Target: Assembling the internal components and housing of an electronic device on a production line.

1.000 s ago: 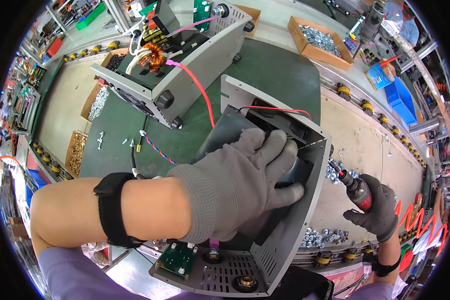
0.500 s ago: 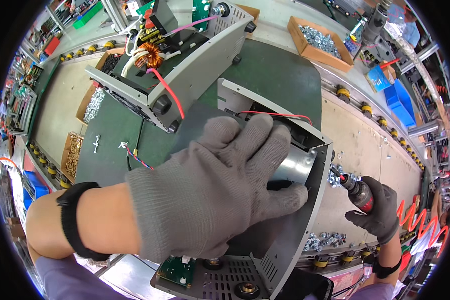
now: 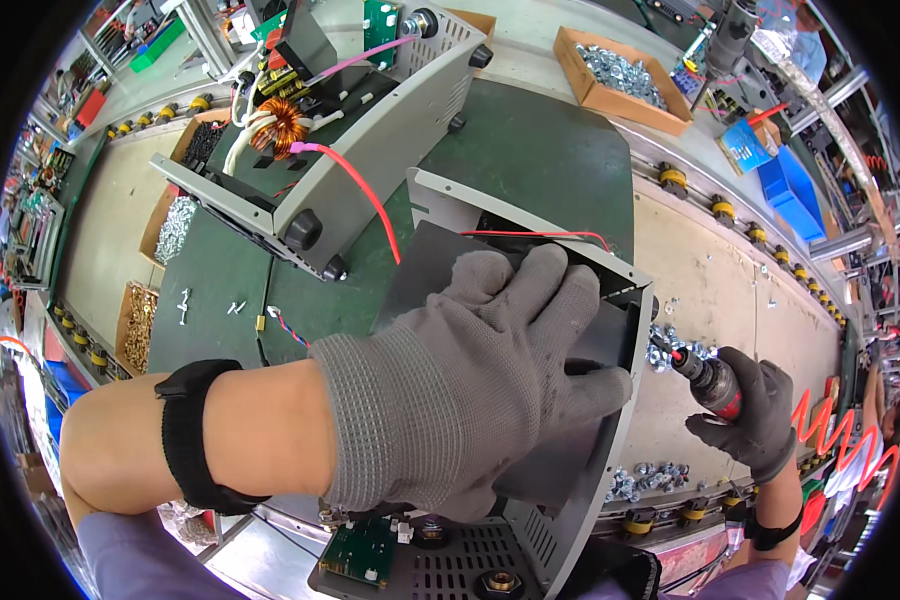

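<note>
My left hand [image 3: 490, 365], in a grey glove, lies spread across a dark flat panel [image 3: 425, 262] inside a grey metal casing [image 3: 530, 212]. Its fingers are apart and pressed on the panel; the palm hides much of it. A red wire [image 3: 540, 234] runs along the casing's far side. My right hand [image 3: 762, 415], in a dark glove, grips a power screwdriver [image 3: 712, 385] with a red and black body. The tool's tip points at the casing's right wall, just outside it. At the casing's near end sit a green circuit board [image 3: 358, 552] and a brass fitting [image 3: 500, 582].
Behind on the left stands a second casing [image 3: 370, 160] with a copper coil [image 3: 278, 122] and a thick red cable [image 3: 355, 185]. Loose screws [image 3: 650, 482] lie to the right. Cardboard trays of screws [image 3: 622, 85] and a blue bin [image 3: 792, 192] stand around. Rollers [image 3: 673, 178] edge the bench.
My left hand has shifted slightly right over the panel, and a shiny strip seen between its fingers no longer shows. The whole view has moved a little. My right hand still holds the screwdriver.
</note>
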### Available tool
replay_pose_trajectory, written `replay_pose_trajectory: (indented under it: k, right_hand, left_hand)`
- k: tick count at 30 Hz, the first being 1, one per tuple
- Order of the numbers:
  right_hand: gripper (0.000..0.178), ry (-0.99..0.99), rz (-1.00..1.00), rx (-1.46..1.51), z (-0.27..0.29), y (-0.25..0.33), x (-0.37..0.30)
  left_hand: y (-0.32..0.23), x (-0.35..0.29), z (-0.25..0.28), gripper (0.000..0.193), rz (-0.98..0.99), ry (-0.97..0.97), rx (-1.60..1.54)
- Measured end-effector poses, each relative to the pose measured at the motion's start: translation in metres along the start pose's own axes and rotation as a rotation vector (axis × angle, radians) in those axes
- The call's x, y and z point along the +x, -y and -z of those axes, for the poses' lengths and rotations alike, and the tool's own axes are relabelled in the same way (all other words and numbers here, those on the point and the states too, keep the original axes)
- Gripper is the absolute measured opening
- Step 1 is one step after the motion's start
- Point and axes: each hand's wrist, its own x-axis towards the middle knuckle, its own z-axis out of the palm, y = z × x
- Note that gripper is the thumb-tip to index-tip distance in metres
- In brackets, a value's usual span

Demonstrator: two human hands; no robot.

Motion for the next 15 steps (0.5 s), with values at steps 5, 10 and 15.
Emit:
replay_pose_trajectory:
  k: [5, 10, 15]
  right_hand:
    - [0.076, -0.003, -0.034, 0.031, -0.004, -0.003, -0.001]
    - [0.078, -0.008, -0.02, 0.012, -0.004, 0.0, -0.001]
    - [0.077, -0.004, -0.012, -0.045, -0.001, 0.001, 0.004]
  left_hand:
    - [-0.006, 0.002, 0.0, 0.084, -0.013, -0.038, 0.013]
    - [-0.004, 0.023, -0.006, 0.053, 0.206, -0.455, -0.171]
    - [-0.002, -0.003, -0.003, 0.036, 0.175, -0.628, -0.244]
